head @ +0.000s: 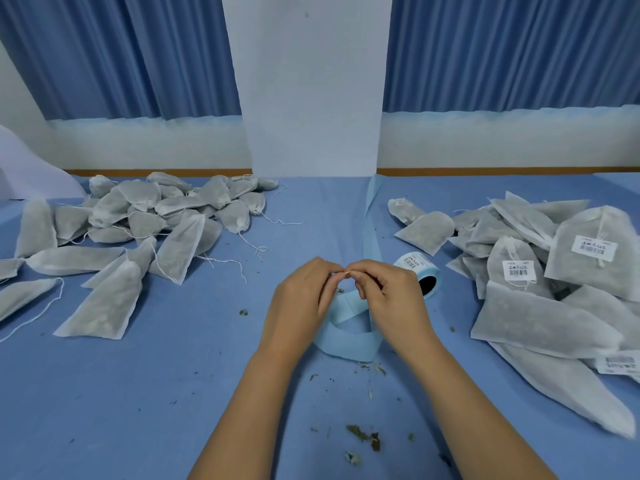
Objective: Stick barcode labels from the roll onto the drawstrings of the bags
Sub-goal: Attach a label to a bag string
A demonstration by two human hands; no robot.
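Left hand (298, 301), right hand (389, 299) pinch tiny white sliver (346, 271), unidentifiable | label roll (421, 271) partly hidden

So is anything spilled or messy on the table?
Yes. Bits of dried leaf lie scattered on the near part of the blue table, probably leaked from the bags. The empty blue backing strip curls loose near the label roll.
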